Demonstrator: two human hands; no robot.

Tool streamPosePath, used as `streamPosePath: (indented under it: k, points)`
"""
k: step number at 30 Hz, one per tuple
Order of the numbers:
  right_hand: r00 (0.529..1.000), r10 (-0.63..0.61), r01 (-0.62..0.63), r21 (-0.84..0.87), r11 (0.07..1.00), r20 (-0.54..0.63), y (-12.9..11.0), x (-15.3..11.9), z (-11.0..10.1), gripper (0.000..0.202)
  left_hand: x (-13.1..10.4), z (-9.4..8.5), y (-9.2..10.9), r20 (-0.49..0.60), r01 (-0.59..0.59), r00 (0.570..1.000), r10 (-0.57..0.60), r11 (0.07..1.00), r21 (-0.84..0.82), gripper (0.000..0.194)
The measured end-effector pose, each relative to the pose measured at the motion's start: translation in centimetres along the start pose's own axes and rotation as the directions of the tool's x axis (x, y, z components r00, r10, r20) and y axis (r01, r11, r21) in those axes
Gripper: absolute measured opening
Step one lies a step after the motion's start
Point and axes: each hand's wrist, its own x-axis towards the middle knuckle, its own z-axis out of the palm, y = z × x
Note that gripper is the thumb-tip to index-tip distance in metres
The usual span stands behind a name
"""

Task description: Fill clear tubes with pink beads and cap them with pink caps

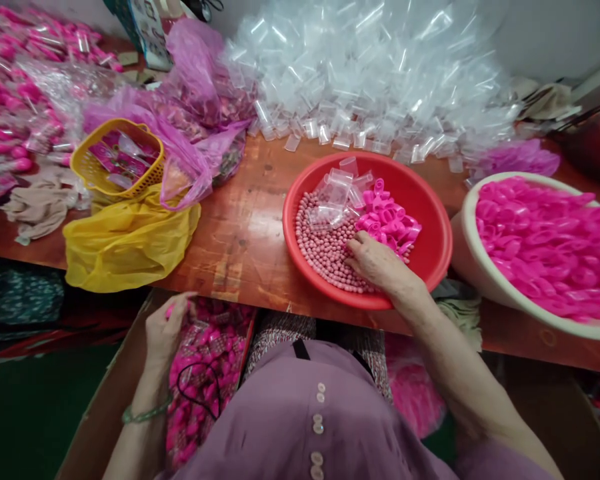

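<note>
A red basin (430,200) stands on the table in front of me. Inside it lie round pink beads (325,260), clear plastic tubes (337,193) and bright pink plastic pieces (390,220). My right hand (377,263) reaches into this basin, its fingers curled together and touching the beads beside the pink pieces. Whatever its fingertips pinch is hidden. Below the table edge, my left hand (167,330) is closed, and a bit of a pink plastic piece (169,311) shows at its fingers. It hovers over a box of pink plastic items (205,387).
Clear tubes (370,73) form a large heap along the back of the table (240,220). At right stands a white tub (473,247) heaped with pink pieces. A yellow basket (87,163), yellow bag (130,243) and purple bag (195,133) are at left, near finished-looking pink items (10,113).
</note>
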Motion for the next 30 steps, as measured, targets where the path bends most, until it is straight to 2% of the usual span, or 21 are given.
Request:
streamPosePath:
  k: [3,5,7,10,12,14,17,19,22,25,27,30]
  points:
    - [0.998,-0.060,0.060,0.044,0.997,-0.013,0.6,0.0,-1.1,0.019,-1.2,-1.5,-7.3,-0.098,0.203,0.979,-0.181,0.918,0.341,0.038]
    - [0.996,-0.085,0.087,0.067,0.994,-0.036,1.1,0.7,-2.2,0.018,-2.2,-1.8,-11.3,-0.062,0.253,0.964,-0.257,0.830,0.497,0.040]
    - [0.992,-0.081,0.087,0.068,0.994,-0.094,1.3,1.9,-3.3,0.018,-2.9,-1.9,-14.2,-0.054,0.306,0.935,-0.350,0.724,0.618,0.045]
    - [0.981,-0.081,0.092,0.054,0.994,-0.179,0.9,4.3,-4.2,0.021,-3.1,-1.5,-16.7,0.046,0.271,0.902,-0.430,0.645,0.714,0.053]
    - [0.981,-0.088,0.097,0.045,0.994,-0.173,0.5,5.9,-4.0,0.024,-2.8,-1.3,-17.2,0.107,0.233,0.887,-0.449,0.636,0.736,0.055]
    - [0.987,-0.070,0.078,0.050,0.996,-0.145,0.3,7.2,-3.4,0.029,-2.3,-1.1,-17.1,0.125,0.227,0.878,-0.463,0.631,0.742,0.053]
    - [0.991,-0.059,0.072,0.106,0.992,-0.119,0.6,8.3,-2.7,0.038,-1.6,-1.0,-16.4,0.136,0.221,0.879,-0.457,0.643,0.734,0.050]
    - [0.991,-0.080,0.097,0.161,0.982,-0.111,0.9,8.8,-2.5,0.036,-1.0,-0.8,-15.4,0.143,0.202,0.893,-0.426,0.665,0.719,0.051]
    - [0.991,-0.086,0.108,0.224,0.969,-0.102,1.1,9.3,-2.3,0.032,-0.2,-0.3,-12.3,0.177,0.149,0.918,-0.354,0.723,0.675,0.048]
    - [0.994,-0.069,0.094,0.304,0.948,-0.090,1.1,9.8,-1.8,0.026,0.0,0.3,-6.6,0.278,0.049,0.930,-0.239,0.834,0.550,0.049]
    - [0.994,-0.064,0.095,0.389,0.916,-0.092,1.3,9.9,-1.4,0.027,-0.2,0.7,-1.8,0.338,-0.050,0.938,-0.079,0.933,0.357,0.053]
    - [0.985,-0.146,0.173,0.480,0.860,-0.094,1.7,9.9,-1.1,0.041,-0.6,1.8,5.0,0.297,-0.173,0.944,0.148,0.983,0.063,0.045]
